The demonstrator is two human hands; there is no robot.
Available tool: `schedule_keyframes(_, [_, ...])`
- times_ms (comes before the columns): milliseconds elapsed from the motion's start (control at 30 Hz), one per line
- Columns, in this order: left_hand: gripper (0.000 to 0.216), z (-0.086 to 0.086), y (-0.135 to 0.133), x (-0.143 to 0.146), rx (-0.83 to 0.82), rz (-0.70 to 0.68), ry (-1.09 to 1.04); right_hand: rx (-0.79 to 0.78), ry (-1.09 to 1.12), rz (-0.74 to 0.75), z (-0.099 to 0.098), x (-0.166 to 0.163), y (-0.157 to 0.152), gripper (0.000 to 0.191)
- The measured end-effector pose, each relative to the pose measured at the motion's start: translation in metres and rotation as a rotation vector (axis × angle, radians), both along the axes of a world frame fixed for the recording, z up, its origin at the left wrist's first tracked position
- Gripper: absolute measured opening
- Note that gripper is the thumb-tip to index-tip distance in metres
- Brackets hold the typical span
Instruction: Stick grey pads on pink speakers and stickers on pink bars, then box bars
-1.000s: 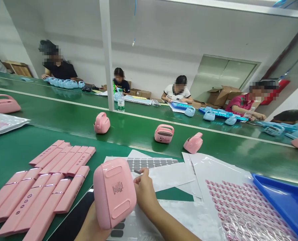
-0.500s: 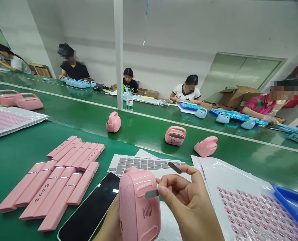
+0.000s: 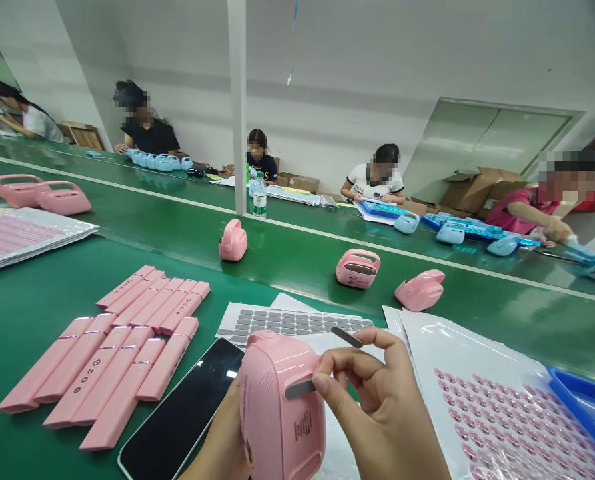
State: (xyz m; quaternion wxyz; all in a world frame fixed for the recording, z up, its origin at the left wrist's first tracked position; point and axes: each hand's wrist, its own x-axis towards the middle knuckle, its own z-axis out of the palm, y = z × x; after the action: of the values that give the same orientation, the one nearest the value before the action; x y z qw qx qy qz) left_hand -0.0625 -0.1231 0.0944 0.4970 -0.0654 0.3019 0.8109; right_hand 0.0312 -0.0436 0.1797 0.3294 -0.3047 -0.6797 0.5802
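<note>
My left hand grips a pink speaker-like device from below, its underside turned towards me. My right hand is closed in a pinch on a small grey pad pressed against the device's underside. A second grey pad sticks to the tip of a raised finger. Behind the device lies a white sheet of grey pads.
Pink strips lie in rows at left, a dark phone beside them. A sheet of pink stickers and a blue tray sit at right. Three pink devices ride the green conveyor. Several people work across it.
My right hand picked grey pads off the sheet and brought one onto the device. The left hand turned the device more upright. My view shifted slightly.
</note>
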Motion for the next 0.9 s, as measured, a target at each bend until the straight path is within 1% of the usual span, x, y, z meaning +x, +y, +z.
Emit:
schedule_keyframes(67, [0.033, 0.003, 0.000, 0.001, -0.046, 0.002, 0.063, 0.009, 0.001, 0.000, -0.001, 0.000, 0.001, 0.037])
schedule_keyframes(133, [0.034, 0.001, -0.001, 0.000, -0.067, -0.012, 0.101, 0.014, 0.005, -0.004, -0.002, 0.000, 0.001, 0.036])
schedule_keyframes(200, [0.033, -0.005, -0.002, -0.001, -0.041, -0.030, 0.115, 0.014, 0.002, -0.009, -0.003, 0.000, 0.001, 0.036])
schedule_keyframes(333, [0.032, -0.020, -0.001, -0.006, 0.021, -0.016, 0.118, 0.045, 0.009, -0.024, -0.004, -0.001, 0.000, 0.035])
schedule_keyframes(400, [0.034, -0.023, 0.000, -0.006, 0.026, -0.009, 0.115, 0.054, 0.004, -0.029, -0.005, -0.001, -0.001, 0.035])
schedule_keyframes(600, [0.039, -0.012, 0.002, -0.002, -0.008, -0.030, 0.073, 0.081, 0.003, -0.043, -0.008, -0.001, -0.002, 0.033])
schedule_keyframes(800, [0.035, -0.009, 0.002, -0.004, 0.086, -0.043, 0.106, 0.103, 0.002, -0.037, -0.008, -0.001, -0.006, 0.029])
schedule_keyframes(900, [0.034, -0.007, 0.001, -0.004, 0.027, -0.042, 0.130, 0.132, -0.012, -0.021, -0.009, -0.002, -0.005, 0.024])
